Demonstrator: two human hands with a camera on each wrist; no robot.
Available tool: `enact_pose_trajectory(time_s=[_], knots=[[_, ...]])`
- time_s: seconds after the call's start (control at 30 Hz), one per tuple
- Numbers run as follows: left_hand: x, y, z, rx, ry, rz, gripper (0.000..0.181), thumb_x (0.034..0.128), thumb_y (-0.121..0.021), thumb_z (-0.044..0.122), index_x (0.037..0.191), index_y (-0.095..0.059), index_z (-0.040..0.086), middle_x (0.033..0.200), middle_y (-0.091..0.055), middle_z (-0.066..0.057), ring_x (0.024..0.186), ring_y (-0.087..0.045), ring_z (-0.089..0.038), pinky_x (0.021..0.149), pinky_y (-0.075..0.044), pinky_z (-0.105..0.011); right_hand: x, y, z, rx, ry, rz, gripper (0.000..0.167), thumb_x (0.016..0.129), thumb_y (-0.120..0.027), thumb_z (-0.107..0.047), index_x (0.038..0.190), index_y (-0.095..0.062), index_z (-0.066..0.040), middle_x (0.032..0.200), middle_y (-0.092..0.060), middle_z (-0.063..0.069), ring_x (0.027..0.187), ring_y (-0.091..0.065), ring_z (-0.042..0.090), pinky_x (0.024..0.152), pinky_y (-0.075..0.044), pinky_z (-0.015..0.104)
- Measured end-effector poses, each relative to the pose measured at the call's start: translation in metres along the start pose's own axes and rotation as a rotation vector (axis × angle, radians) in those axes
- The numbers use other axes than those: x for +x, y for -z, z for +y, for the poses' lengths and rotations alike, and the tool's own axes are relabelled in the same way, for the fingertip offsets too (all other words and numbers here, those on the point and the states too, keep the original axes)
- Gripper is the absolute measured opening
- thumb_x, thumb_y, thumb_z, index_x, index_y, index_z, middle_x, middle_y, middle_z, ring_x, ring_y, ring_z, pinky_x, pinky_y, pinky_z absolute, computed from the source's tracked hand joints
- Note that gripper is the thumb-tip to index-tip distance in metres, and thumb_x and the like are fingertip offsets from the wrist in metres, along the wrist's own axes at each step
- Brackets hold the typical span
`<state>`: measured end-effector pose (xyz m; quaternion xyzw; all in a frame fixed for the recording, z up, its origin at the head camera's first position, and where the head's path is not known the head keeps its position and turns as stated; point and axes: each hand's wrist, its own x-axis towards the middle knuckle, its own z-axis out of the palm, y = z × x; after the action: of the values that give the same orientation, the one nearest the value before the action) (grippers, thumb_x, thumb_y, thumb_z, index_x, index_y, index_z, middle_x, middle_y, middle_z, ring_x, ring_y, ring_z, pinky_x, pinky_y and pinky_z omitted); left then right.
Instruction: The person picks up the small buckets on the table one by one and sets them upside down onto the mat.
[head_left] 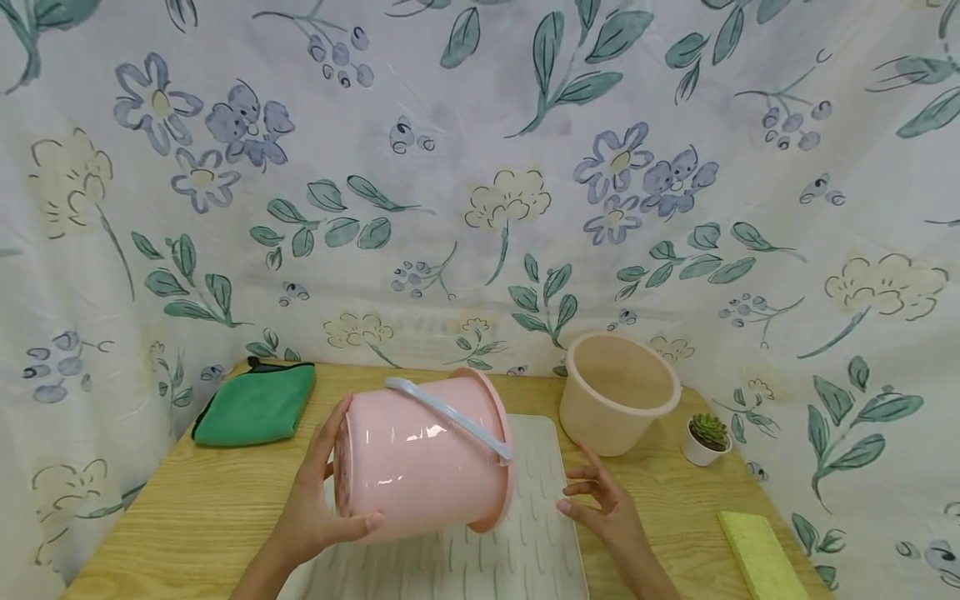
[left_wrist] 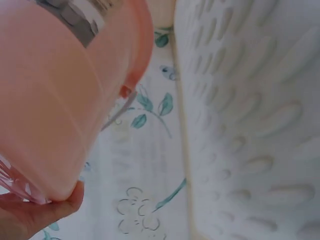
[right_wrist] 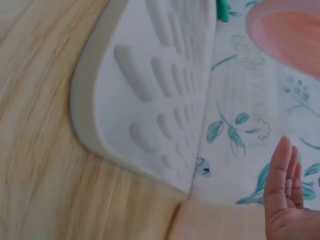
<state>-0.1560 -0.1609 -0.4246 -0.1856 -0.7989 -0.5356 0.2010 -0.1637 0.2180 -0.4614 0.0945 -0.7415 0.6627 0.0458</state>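
A pink bucket (head_left: 427, 458) with a pale blue handle (head_left: 450, 417) lies tilted on its side in the air, its mouth facing right. My left hand (head_left: 311, 508) grips it by the base, thumb on the near side and fingers round the far edge. In the left wrist view the bucket (left_wrist: 55, 95) fills the upper left, above the fingers. My right hand (head_left: 607, 508) is apart from the bucket, to the right of its rim, with fingers loosely bent and nothing in them. Under the bucket is a white ridged mat (head_left: 532, 517).
A beige tub (head_left: 615, 408) stands at the back right of the wooden table (head_left: 172, 517). Next to it is a small potted succulent (head_left: 707, 437). A yellow-green sponge-like block (head_left: 761, 554) lies at front right, a folded green cloth (head_left: 255, 404) at back left. A floral curtain (head_left: 480, 275) hangs behind.
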Motion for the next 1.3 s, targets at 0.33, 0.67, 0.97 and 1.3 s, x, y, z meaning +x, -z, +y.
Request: enact_pose_trajectory(time_s=[0.33,0.67,0.97,1.3], knots=[[-0.005,0.011,0.015,0.335,-0.017,0.063,0.133,0.0457,-0.098,0.039,0.157,-0.027,0.025,0.162,-0.015,-0.01,0.123,-0.042,-0.048,0.076,-0.051,-0.07,0.004,0.014,-0.003,-0.175,0.029,0.076,0.088,0.081,-0.076,0.004,0.156,-0.033,-0.015,0.115,-0.052,0.004,0.096,-0.059,0.015,0.073,-0.055,0.025],[-0.01,0.024,0.018,0.458,-0.1,0.112,0.134,0.0406,-0.099,0.047,0.155,-0.034,0.02,0.161,-0.018,-0.017,0.122,-0.041,-0.048,0.073,-0.049,-0.072,0.007,0.036,-0.007,-0.297,0.049,0.132,0.091,0.08,-0.079,-0.001,0.156,-0.031,-0.014,0.115,-0.051,-0.001,0.096,-0.056,0.01,0.076,-0.052,0.024],[-0.018,0.042,0.02,0.585,-0.116,0.123,0.134,0.0384,-0.097,0.054,0.153,-0.037,0.02,0.158,-0.021,-0.021,0.116,-0.043,-0.047,0.066,-0.051,-0.069,0.011,0.049,-0.007,-0.366,0.11,0.159,0.095,0.078,-0.081,-0.001,0.157,-0.03,-0.017,0.116,-0.047,0.011,0.096,-0.055,0.005,0.078,-0.055,0.026],[-0.024,0.054,0.016,0.643,-0.127,0.125,0.14,0.0304,-0.099,0.05,0.153,-0.038,0.018,0.159,-0.02,-0.022,0.116,-0.042,-0.045,0.067,-0.05,-0.07,0.012,0.062,-0.011,-0.376,0.041,0.181,0.099,0.08,-0.08,-0.003,0.159,-0.023,-0.02,0.116,-0.046,0.007,0.098,-0.054,0.002,0.082,-0.053,0.023]])
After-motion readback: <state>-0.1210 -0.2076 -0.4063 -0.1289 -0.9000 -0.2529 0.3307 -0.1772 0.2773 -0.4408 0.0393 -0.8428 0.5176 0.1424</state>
